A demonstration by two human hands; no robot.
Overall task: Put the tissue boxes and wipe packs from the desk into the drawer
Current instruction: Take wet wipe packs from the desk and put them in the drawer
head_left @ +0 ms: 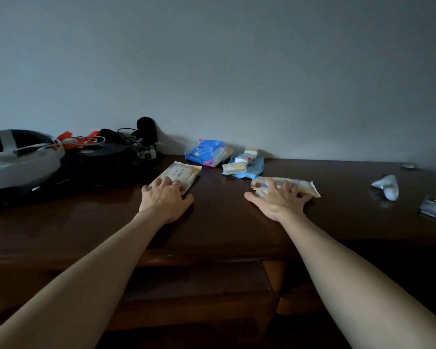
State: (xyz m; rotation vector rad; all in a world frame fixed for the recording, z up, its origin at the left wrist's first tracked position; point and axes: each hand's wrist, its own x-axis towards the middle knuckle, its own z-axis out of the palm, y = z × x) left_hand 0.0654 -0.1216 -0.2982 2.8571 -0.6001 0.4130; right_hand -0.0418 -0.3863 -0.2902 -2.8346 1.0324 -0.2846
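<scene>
A dark brown, glossy wooden desk fills the middle of the frame under a plain grey wall. Below its front edge, at the lower centre, an open wooden drawer shows in shadow; its inside is too dark to read. At the left edge lies a round white and black helmet-like object, with a tangle of black cables and orange parts behind it.

The left hand lies flat, fingers spread, on the near end of a flat beige wipe pack with a white label, left of centre. The right hand, fingers spread wide, presses on a long, crinkled, cream-coloured soft pack, right of centre; neither pack is lifted.

Near the wall, at centre, sits a soft blue and pink tissue pack, and just right of it a light blue pouch with small white packets on top. A crumpled white paper lies at the right.
</scene>
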